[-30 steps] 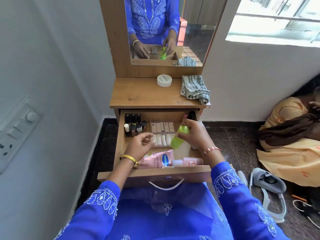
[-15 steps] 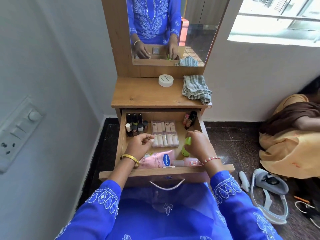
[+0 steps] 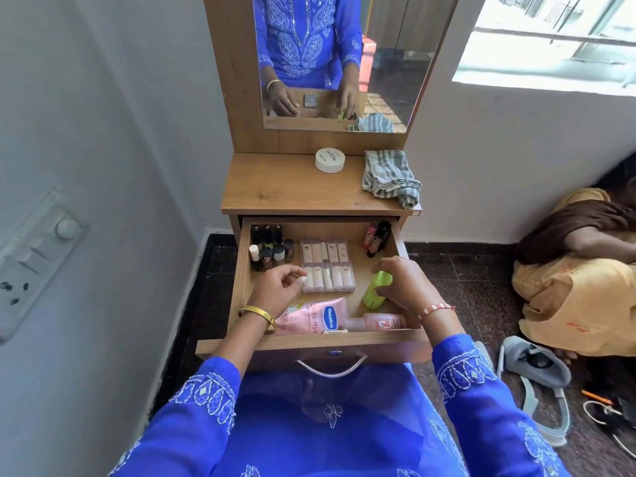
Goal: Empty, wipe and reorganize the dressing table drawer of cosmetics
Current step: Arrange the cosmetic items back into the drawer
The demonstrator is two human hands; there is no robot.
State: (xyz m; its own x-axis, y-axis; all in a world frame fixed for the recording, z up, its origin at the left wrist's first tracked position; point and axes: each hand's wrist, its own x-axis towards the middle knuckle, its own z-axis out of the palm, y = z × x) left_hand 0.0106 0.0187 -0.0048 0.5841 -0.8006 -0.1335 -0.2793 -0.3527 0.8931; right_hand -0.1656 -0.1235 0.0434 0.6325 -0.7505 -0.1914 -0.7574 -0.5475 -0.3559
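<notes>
The wooden drawer of the dressing table stands pulled out. My right hand grips a lime-green bottle lying low at the drawer's right side. My left hand hovers with loosely curled fingers beside a clear case of pale tubes and holds nothing. Small nail polish bottles fill the back left corner. Dark lipsticks lean in the back right corner. A pink Vaseline tube and a pink bottle lie along the front.
On the tabletop sit a white round jar and a striped grey cloth. A mirror rises behind. A person in yellow crouches on the floor at right, near a grey headset. A switch panel is on the left wall.
My right hand has lowered the green bottle from above the drawer down to the drawer's right side. My left hand has stayed by the tube case.
</notes>
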